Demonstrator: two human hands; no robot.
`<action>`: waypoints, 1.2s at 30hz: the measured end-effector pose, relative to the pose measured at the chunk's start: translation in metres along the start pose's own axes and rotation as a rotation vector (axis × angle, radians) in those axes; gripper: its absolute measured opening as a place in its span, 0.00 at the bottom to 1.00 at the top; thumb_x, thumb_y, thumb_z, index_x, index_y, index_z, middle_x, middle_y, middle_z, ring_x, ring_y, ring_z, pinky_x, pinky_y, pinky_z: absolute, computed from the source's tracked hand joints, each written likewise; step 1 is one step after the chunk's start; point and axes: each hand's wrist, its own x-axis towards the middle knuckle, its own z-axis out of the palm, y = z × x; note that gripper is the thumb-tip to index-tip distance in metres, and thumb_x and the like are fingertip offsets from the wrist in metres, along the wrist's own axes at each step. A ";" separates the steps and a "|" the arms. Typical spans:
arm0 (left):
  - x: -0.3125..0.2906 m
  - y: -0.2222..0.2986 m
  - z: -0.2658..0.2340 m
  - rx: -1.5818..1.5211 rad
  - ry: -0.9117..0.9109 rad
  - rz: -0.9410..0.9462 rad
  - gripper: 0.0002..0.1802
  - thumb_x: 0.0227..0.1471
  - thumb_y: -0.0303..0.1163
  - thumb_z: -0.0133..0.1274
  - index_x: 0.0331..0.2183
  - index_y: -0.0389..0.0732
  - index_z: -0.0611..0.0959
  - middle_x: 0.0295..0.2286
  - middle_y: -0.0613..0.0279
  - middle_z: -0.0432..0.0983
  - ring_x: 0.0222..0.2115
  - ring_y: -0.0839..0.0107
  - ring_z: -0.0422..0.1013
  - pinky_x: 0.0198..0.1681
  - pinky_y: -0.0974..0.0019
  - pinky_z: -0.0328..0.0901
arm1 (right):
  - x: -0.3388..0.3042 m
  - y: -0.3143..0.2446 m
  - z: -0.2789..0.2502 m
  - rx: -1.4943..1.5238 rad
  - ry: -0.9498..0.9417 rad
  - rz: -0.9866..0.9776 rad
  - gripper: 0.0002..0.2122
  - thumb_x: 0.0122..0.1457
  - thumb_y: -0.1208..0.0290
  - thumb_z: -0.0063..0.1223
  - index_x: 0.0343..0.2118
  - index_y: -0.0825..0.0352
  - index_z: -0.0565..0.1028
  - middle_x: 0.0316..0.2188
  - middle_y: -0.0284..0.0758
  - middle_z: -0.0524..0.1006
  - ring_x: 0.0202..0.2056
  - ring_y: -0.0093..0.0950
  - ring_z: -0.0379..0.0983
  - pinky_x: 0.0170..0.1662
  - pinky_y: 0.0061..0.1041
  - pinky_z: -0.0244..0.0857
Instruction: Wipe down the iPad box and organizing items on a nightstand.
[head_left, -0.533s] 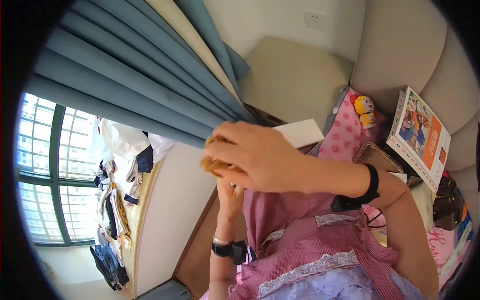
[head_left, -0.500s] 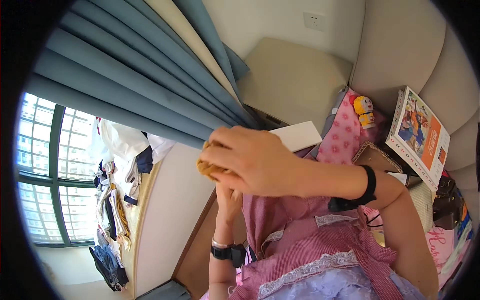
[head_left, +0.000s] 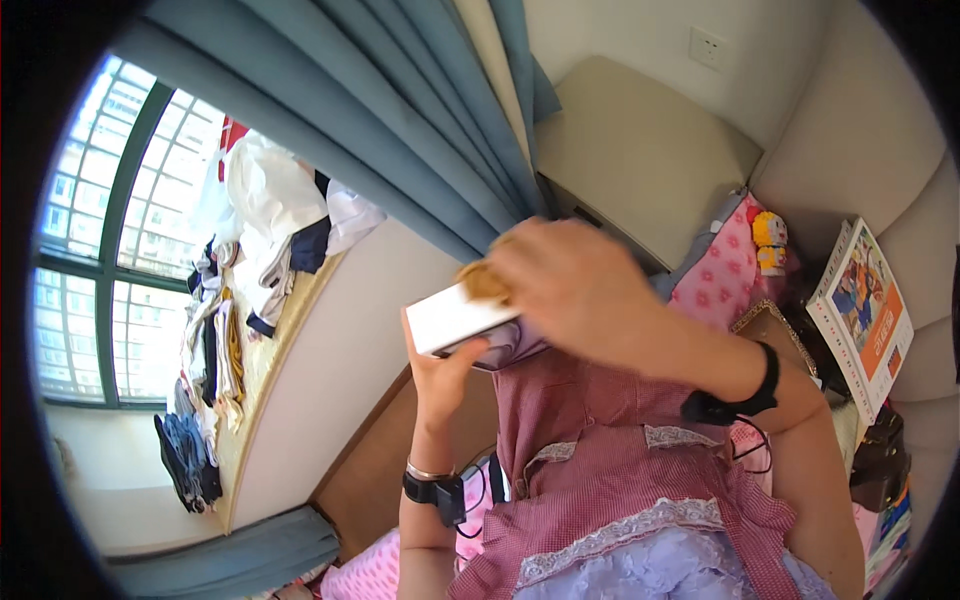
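while the left hand (head_left: 438, 375) grips the white box (head_left: 450, 320) by its near-left corner in mid-air, the blurred right hand (head_left: 578, 292) clutches a tan cloth (head_left: 484, 283) at the top's far edge; a flat, light pad of cloth and a firm hold beneath should serve best. what the box holds is hidden. farther right sits a brown, bead-rimmed tray (head_left: 771, 328), its contents unclear.

White flat box (head_left: 455, 320): rectangular, plain face up, tilted, one end in left grip (head_left: 436, 378), thumb at near edge. Brownish-yellow cloth (head_left: 486, 284): crumpled, bunched in right grip (head_left: 575, 290), overlapping the box end away from left grip; actual contact unclear.
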 end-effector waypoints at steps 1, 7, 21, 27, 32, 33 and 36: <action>0.000 -0.001 -0.001 0.000 -0.012 0.057 0.33 0.42 0.24 0.69 0.48 0.37 0.68 0.44 0.60 0.74 0.44 0.73 0.72 0.48 0.68 0.68 | -0.008 0.011 -0.006 0.094 0.065 0.047 0.11 0.53 0.70 0.58 0.40 0.62 0.74 0.36 0.36 0.74 0.39 0.36 0.75 0.42 0.32 0.71; 0.005 0.008 0.011 0.027 -0.040 0.134 0.34 0.42 0.24 0.70 0.46 0.39 0.66 0.41 0.62 0.73 0.43 0.74 0.71 0.48 0.67 0.67 | -0.042 0.034 -0.012 0.291 0.190 0.253 0.12 0.58 0.76 0.52 0.46 0.65 0.71 0.41 0.41 0.74 0.40 0.41 0.75 0.43 0.35 0.71; -0.014 -0.011 -0.013 0.031 -0.004 0.160 0.38 0.45 0.44 0.68 0.50 0.38 0.66 0.46 0.58 0.66 0.49 0.68 0.64 0.55 0.61 0.59 | -0.065 0.027 0.031 0.898 0.270 0.583 0.13 0.69 0.72 0.36 0.54 0.68 0.64 0.40 0.41 0.73 0.40 0.28 0.71 0.48 0.27 0.64; -0.015 0.021 0.009 -0.204 0.019 0.237 0.45 0.41 0.55 0.71 0.51 0.39 0.67 0.46 0.60 0.66 0.49 0.67 0.65 0.55 0.61 0.59 | -0.039 0.007 -0.003 0.906 0.440 0.460 0.12 0.69 0.73 0.38 0.52 0.71 0.66 0.39 0.40 0.72 0.37 0.27 0.68 0.45 0.25 0.64; -0.005 -0.014 -0.004 -0.128 -0.102 -0.064 0.45 0.36 0.49 0.76 0.49 0.42 0.67 0.47 0.63 0.67 0.50 0.70 0.65 0.54 0.64 0.59 | -0.035 0.022 -0.001 0.822 0.273 0.609 0.12 0.66 0.74 0.42 0.50 0.72 0.68 0.40 0.45 0.72 0.39 0.36 0.71 0.46 0.30 0.65; -0.005 -0.015 -0.005 -0.040 -0.083 -0.133 0.49 0.34 0.44 0.77 0.53 0.40 0.68 0.48 0.61 0.68 0.52 0.69 0.64 0.56 0.61 0.60 | -0.039 0.027 0.008 0.809 0.283 0.580 0.12 0.65 0.74 0.43 0.50 0.71 0.68 0.41 0.47 0.71 0.40 0.41 0.71 0.47 0.32 0.65; -0.011 0.022 0.008 0.238 0.049 0.008 0.55 0.33 0.41 0.77 0.59 0.39 0.65 0.51 0.57 0.70 0.55 0.66 0.64 0.57 0.56 0.60 | -0.045 0.023 0.011 0.776 0.281 0.513 0.12 0.64 0.74 0.45 0.49 0.71 0.68 0.41 0.46 0.70 0.40 0.41 0.71 0.47 0.32 0.65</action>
